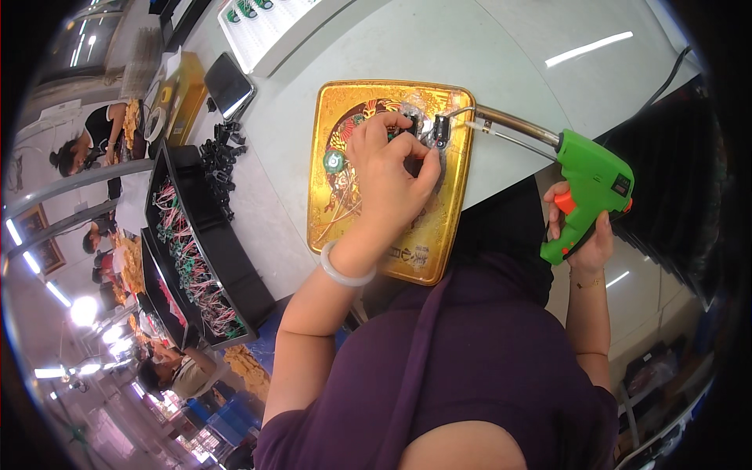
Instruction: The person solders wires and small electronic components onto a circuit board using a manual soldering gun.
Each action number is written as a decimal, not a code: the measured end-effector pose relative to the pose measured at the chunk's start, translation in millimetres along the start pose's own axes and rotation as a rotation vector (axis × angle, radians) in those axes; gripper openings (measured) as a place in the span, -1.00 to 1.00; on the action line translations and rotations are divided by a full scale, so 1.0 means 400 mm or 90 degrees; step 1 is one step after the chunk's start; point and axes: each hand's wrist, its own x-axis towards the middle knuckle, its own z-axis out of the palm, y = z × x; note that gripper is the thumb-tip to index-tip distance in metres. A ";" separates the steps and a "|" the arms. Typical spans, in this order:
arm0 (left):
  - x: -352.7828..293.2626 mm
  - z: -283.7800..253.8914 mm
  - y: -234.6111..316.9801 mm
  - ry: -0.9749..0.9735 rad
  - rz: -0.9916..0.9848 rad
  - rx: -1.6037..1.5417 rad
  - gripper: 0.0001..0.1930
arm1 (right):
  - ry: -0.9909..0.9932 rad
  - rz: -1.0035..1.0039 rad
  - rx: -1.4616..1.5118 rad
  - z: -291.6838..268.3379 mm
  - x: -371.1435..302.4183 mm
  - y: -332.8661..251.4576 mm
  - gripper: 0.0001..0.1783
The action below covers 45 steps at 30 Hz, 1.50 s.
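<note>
My left hand [388,168] pinches a small black component [441,131] with wire leads over a gold decorated tin lid [439,227] lying on the white table. My right hand [583,235] grips the handle of a green soldering gun [591,192] with an orange trigger. Its long metal barrel [513,124] reaches left, and the tip meets the component by my left fingers. A small green round part [334,161] lies on the lid to the left of my hand. A pale bangle [345,270] circles my left wrist.
Black trays [235,258] holding several green parts with red and white wires stand at the left. A heap of small black parts [222,160] and a dark phone [229,84] lie beyond them. Other people sit at benches at the far left.
</note>
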 end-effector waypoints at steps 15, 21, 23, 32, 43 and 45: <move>-0.011 0.008 0.008 0.018 0.006 0.009 -0.86 | 0.011 0.102 0.355 0.149 0.222 0.073 -0.41; -0.014 0.000 -0.004 0.016 -0.007 -0.039 -0.86 | 0.016 0.106 0.366 0.158 0.231 0.092 -0.48; 0.006 -0.023 0.010 0.073 -0.005 -0.033 -0.83 | 0.014 0.101 0.357 0.150 0.233 0.095 -0.48; -0.001 -0.077 -0.057 0.023 0.021 -0.047 -0.76 | 0.002 0.099 0.354 0.160 0.251 0.103 -0.49; -0.085 -0.164 0.015 -0.094 -0.244 -0.700 -0.83 | -0.091 0.115 0.360 0.115 0.243 0.113 -0.47; -0.102 -0.222 0.025 0.037 -0.013 -0.796 -0.85 | -0.095 0.127 0.357 0.114 0.247 0.115 -0.47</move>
